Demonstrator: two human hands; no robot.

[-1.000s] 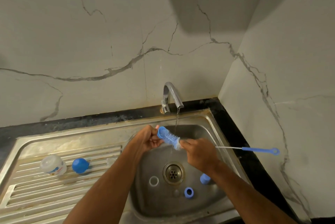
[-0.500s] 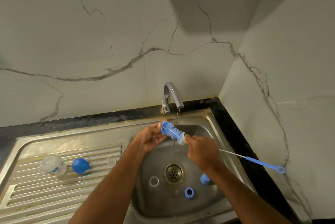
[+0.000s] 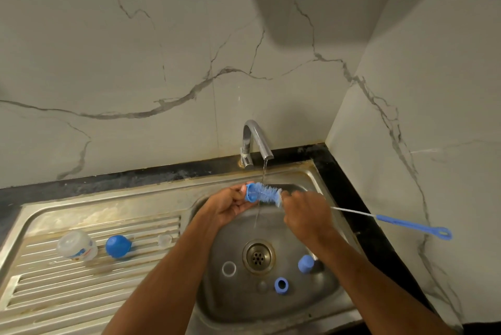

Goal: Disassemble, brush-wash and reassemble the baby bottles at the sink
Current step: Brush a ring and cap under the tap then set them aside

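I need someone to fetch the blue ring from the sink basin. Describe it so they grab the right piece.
Look into the steel sink basin, near the round drain. Just below and right of the drain stands a short blue ring with an open hole through its middle. The white ring left of the drain is pale and flat, and the other blue piece farther right shows no hole.

A home kitchen is indicated by the stainless-steel sink with ribbed drainboard (image 3: 89,288), curved chrome tap (image 3: 254,142) (running), black stone counter (image 3: 113,178) and marble-veined wall tiles (image 3: 135,63).
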